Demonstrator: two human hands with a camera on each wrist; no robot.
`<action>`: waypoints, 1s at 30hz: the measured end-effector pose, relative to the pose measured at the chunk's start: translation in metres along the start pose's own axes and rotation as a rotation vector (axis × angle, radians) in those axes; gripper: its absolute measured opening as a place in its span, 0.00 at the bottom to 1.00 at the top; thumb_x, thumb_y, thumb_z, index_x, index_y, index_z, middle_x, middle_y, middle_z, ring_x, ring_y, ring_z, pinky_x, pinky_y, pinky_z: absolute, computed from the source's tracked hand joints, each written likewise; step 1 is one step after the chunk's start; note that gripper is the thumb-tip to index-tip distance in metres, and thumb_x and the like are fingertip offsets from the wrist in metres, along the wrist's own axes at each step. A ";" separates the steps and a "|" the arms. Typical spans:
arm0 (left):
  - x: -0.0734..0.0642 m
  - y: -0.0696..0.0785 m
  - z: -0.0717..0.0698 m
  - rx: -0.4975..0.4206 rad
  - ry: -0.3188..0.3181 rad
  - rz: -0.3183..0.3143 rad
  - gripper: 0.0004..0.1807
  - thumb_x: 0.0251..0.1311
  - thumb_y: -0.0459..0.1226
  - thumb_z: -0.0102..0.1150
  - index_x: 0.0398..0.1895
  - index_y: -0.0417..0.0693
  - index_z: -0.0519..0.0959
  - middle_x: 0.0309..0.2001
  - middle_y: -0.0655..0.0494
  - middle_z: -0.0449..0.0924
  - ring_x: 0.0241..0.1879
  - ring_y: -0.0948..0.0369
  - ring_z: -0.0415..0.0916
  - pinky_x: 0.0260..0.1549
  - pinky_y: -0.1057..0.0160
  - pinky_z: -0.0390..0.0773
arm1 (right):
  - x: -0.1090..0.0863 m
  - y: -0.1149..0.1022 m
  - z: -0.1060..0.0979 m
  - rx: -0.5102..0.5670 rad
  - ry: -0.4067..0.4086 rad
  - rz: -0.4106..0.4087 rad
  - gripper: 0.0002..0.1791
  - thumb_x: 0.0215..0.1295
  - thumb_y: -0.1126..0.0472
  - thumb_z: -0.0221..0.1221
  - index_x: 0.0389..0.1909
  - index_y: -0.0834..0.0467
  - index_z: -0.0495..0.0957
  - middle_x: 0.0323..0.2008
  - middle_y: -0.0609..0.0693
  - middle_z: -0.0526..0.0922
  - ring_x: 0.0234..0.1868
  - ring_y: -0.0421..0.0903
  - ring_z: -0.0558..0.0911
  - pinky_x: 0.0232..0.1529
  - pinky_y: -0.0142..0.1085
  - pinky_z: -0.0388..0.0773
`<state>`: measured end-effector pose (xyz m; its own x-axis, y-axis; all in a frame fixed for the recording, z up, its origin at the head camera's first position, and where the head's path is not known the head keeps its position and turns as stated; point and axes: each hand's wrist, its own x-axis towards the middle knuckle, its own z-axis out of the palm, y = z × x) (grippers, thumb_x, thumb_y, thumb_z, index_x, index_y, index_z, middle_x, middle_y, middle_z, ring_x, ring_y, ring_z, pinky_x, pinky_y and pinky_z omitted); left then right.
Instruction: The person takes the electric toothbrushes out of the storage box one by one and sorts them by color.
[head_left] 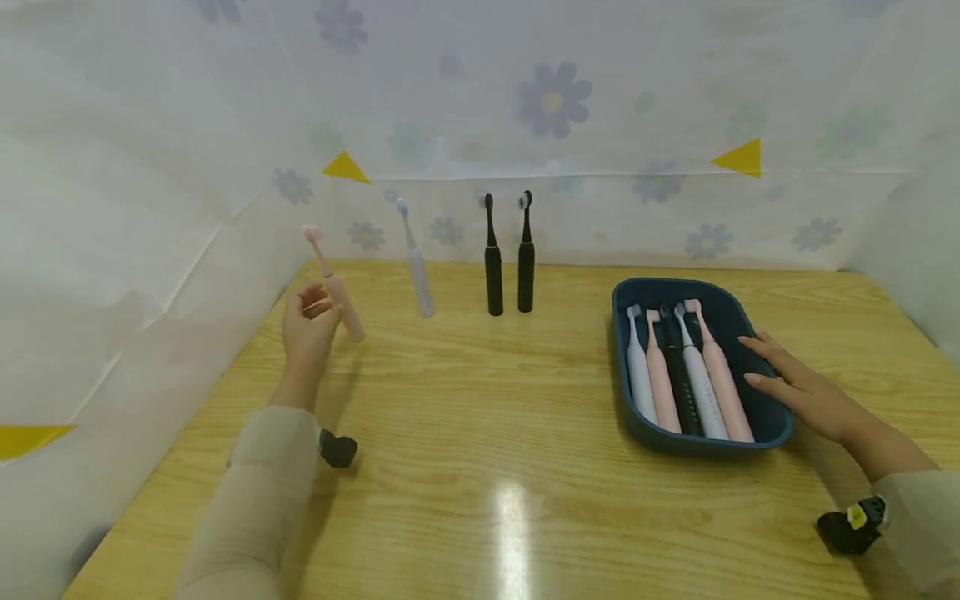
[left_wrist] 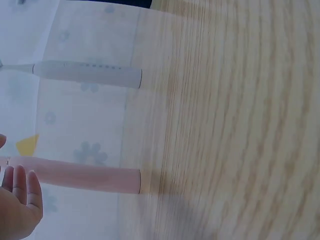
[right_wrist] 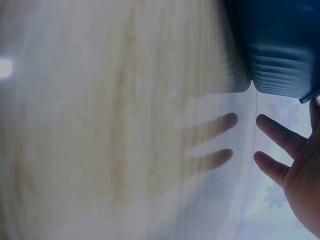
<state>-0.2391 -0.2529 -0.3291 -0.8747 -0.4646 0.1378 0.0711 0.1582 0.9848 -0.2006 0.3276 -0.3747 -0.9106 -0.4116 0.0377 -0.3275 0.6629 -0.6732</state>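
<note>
My left hand (head_left: 309, 329) is at the handle of a pink electric toothbrush (head_left: 345, 308), pinching it between thumb and fingers. The brush stands on its base, head up; in the left wrist view the pink handle (left_wrist: 90, 176) meets the table, while part of the hand is out of frame. My right hand (head_left: 810, 400) rests over the right rim of a dark blue bin (head_left: 626, 400), fingers extended and spread. Inside lie several electric toothbrushes, white, pink and black, side by side with heads pointing away, including a pink one (head_left: 723, 383).
Right of the held brush stand a white toothbrush (head_left: 420, 283) and two black ones, a left one (head_left: 493, 279) and a right one (head_left: 526, 279). The wooden table (head_left: 450, 433) ends at a flower-patterned sheet (head_left: 465, 100) behind and at the left.
</note>
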 end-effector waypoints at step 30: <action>-0.040 0.015 0.060 -0.156 -0.402 0.122 0.25 0.54 0.25 0.50 0.56 0.37 0.57 0.49 0.46 0.62 0.44 0.58 0.65 0.44 0.65 0.68 | 0.000 0.000 0.000 -0.004 0.008 0.024 0.32 0.66 0.59 0.43 0.66 0.55 0.39 0.65 0.58 0.29 0.61 0.62 0.33 0.45 0.68 0.41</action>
<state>-0.2318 -0.1794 -0.3264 -0.9700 -0.0698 0.2327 0.2302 0.0430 0.9722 -0.2012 0.3280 -0.3746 -0.9201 -0.3907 0.0278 -0.3069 0.6752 -0.6708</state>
